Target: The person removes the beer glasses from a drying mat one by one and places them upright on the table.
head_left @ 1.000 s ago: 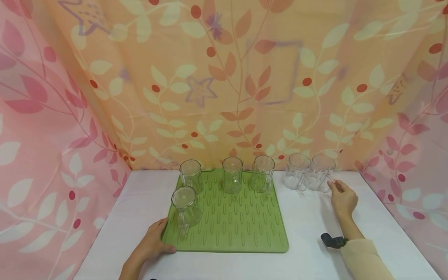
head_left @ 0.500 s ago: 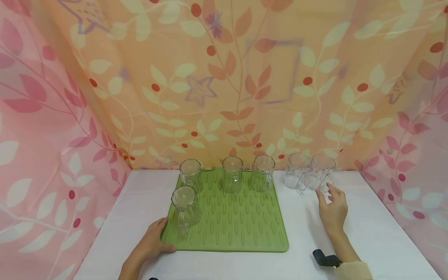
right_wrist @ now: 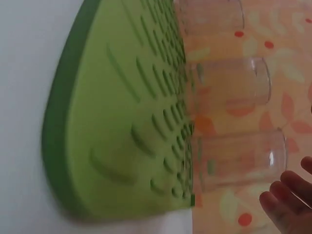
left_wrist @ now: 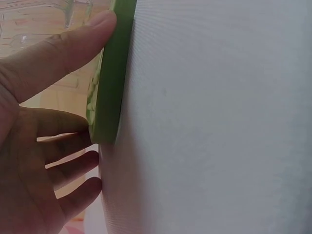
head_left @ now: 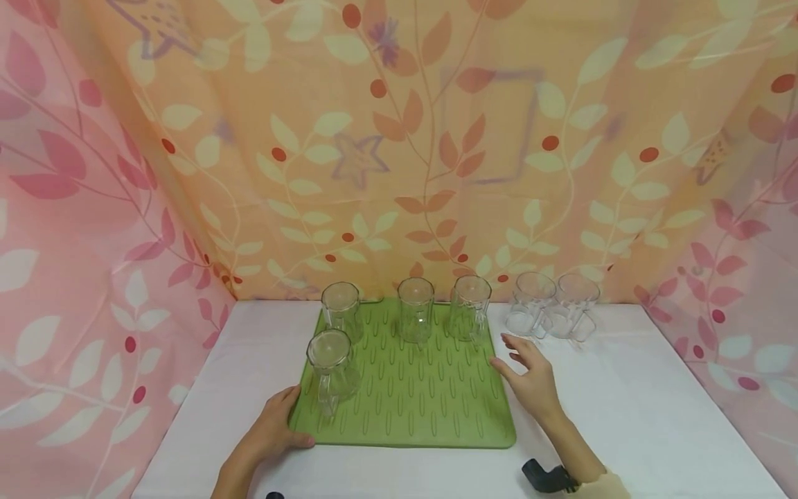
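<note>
A green ridged mat (head_left: 405, 416) lies on the white table, with several clear glass mugs on it. My left hand (head_left: 271, 426) rests at its front left corner. In the left wrist view the thumb (left_wrist: 73, 51) touches the green edge, and the fingers extend beside the corner. The nearest mug to that hand is the front left mug (head_left: 333, 367). Two others, the back middle mug (head_left: 415, 312) and the back right mug (head_left: 469, 312), stand along the far edge. My right hand (head_left: 533, 381) hovers by the mat's right edge, fingers spread and slightly bent, holding nothing.
Right of the mat, two more glass mugs, an inner mug (head_left: 530, 305) and an outer mug (head_left: 572, 308), stand close together on the table (head_left: 654, 388). A patterned curtain (head_left: 430, 152) hangs behind and at both sides. A back left mug (head_left: 341, 312) stands on the mat.
My right hand has left the outer right mug's handle and moved left and nearer me, to the mat's right edge. The mugs and my left hand have stayed in place.
</note>
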`<state>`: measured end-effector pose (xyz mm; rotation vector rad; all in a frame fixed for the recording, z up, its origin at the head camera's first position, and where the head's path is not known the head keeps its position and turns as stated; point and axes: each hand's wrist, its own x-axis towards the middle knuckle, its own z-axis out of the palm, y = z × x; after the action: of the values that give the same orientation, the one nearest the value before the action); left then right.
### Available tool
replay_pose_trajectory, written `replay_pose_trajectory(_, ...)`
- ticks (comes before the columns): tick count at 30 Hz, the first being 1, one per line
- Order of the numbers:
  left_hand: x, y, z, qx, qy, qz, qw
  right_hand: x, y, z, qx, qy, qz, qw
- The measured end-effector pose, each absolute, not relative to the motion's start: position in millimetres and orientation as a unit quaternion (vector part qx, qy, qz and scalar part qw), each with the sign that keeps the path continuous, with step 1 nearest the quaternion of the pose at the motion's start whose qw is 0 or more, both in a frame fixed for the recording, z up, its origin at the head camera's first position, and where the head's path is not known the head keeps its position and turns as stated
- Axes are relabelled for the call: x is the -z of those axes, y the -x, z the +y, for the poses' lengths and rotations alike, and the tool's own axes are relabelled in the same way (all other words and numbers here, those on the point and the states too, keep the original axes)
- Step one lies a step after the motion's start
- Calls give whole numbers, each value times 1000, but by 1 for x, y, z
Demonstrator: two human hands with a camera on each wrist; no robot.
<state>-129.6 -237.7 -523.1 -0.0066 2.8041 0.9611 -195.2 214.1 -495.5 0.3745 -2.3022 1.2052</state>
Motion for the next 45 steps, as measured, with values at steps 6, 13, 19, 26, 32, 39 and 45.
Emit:
replay_pose_trajectory(6,523,131,-238,-321,3,942,96,484,186,182,-460,-193,-842,205)
replay_pose_trajectory(13,521,130,-237,-323,4,942,95,488,184,152,-504,-230,-819,148)
replay_pose_trajectory(19,518,128,-236,-316,3,944,92,491,185,127,-523,-265,-801,120)
replay_pose_trajectory(26,518,129,-236,-317,3,944,94,492,181,96,-553,-291,-779,54)
replay_pose_trajectory(32,519,131,-235,-316,-3,944,93,495,176,70,-564,-312,-765,-8)
replay_pose_trajectory(39,520,132,-235,-312,-9,946,87,502,172,44,-586,-325,-739,-66)
replay_pose_trajectory(45,520,132,-235,-312,-1,945,95,508,165,28,-602,-329,-721,-99)
